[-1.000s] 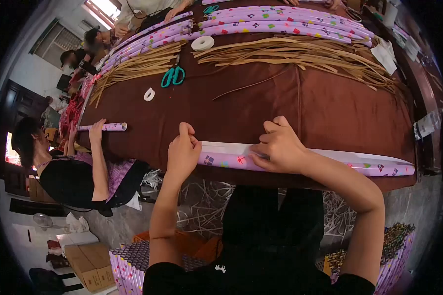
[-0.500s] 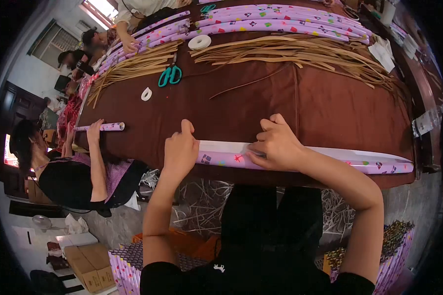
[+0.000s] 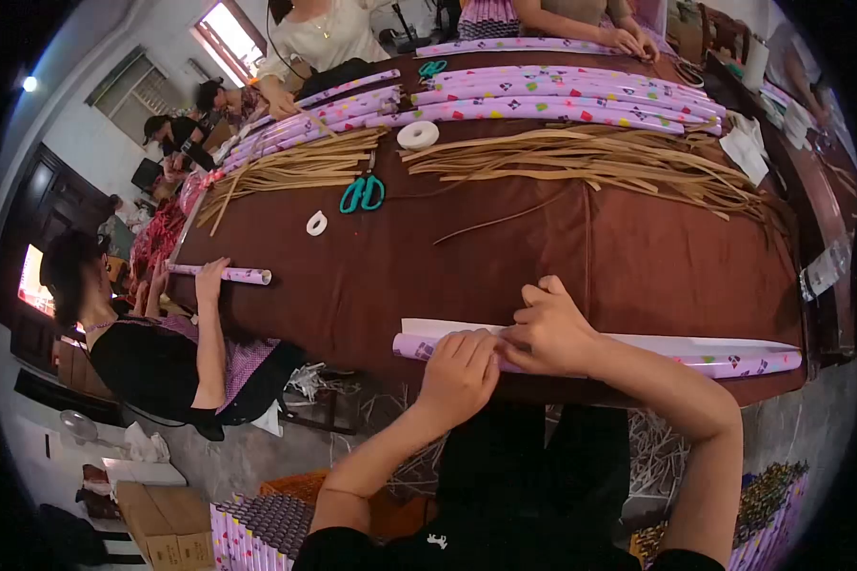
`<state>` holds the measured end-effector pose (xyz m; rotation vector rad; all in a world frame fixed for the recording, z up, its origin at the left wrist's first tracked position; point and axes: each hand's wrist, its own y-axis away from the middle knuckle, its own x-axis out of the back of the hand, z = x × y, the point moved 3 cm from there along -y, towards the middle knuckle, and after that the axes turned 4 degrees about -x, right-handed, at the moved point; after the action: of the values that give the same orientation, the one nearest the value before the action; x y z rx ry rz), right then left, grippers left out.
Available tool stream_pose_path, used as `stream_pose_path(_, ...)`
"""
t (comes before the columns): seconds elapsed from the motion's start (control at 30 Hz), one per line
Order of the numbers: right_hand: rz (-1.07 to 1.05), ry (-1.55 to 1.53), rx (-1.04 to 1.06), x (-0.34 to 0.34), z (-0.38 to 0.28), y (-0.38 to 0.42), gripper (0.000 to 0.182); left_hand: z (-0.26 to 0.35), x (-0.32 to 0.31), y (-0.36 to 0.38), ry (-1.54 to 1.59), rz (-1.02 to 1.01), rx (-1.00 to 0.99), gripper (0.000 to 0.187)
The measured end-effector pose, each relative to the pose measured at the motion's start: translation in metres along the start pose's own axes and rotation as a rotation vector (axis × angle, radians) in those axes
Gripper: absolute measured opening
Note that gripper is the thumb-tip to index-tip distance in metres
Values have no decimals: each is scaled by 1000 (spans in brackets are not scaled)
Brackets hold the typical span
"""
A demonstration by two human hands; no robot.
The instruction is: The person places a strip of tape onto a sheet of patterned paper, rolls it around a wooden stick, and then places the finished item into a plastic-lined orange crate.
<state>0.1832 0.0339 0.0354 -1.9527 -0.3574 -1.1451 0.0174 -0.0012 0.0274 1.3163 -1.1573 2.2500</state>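
Observation:
A partly rolled sheet of purple patterned wrapping paper (image 3: 733, 364) lies along the near edge of the brown-covered table, its white inner side showing as a loose flap (image 3: 428, 328) along the far side. My left hand (image 3: 459, 376) rests over the roll left of its middle, fingers together and curled across it. Right beside it, almost touching, my right hand (image 3: 550, 328) is closed on the paper with bent fingers; its fingertips are partly hidden. Past my hands lie teal-handled scissors (image 3: 363, 194) and a small white tape roll (image 3: 316, 224).
Bundles of tan strips (image 3: 581, 157), a larger white tape roll (image 3: 418, 135) and stacked purple paper rolls (image 3: 552, 105) fill the far side. At left, a co-worker's hand (image 3: 211, 278) holds another roll (image 3: 243, 275). Crates of finished rolls (image 3: 257, 528) stand below.
My left hand has come rightward from the paper's left end to beside my right hand, onto the roll. My right hand stays near the same part. The view has tilted up.

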Motion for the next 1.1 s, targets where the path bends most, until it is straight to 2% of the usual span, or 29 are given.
stream_pose_path(0.07, -5, -24, -6, 2, 0, -1, 13, -4, -8, 0, -24, 36, 17, 24)
stream_pose_path(0.17, -64, -27, 0, 4, 1, 0, 16, -4, -17, 1, -92, 70, 42, 23)
stream_pose_path(0.23, -28, -13, -10, 6, 2, -5, 20, -2, -14, -3, -129, 83, 86, 22)
stream_pose_path(0.33, -55, -7, -125, 8, 10, 2, 28, -1, -17, -4, -228, 71, 33, 22)
stream_pose_path(0.37, -144, -45, -173, 18, 12, 1, 26, -3, -17, -4, -210, 75, 19, 20)
stream_pose_path(0.43, -171, -89, -196, 45, 16, 1, 24, -4, -19, 0, -208, 43, 47, 23)
stream_pose_path(0.47, -116, -89, -234, 53, 21, 4, 22, -5, -19, 0, -204, 38, 48, 25)
stream_pose_path(0.53, -175, -143, -381, 76, 25, 13, 21, -6, -22, 2, -207, 33, 47, 27)
stream_pose_path(0.7, -38, -85, -606, 117, 20, 65, 25, -7, -22, 5, -227, 36, 35, 30)
stream_pose_path(0.83, -11, -49, -788, 133, 14, 108, 26, -7, -21, 4, -256, 17, 29, 30)
stream_pose_path(0.97, 14, 105, -813, 139, 30, 152, 27, -8, -21, 7, -266, -22, 39, 32)
stream_pose_path(1.03, 95, 155, -920, 141, 34, 166, 28, -8, -21, 7, -242, -21, 44, 32)
stream_pose_path(1.1, 92, 210, -902, 135, 36, 170, 29, -8, -22, 8, -262, -34, 58, 33)
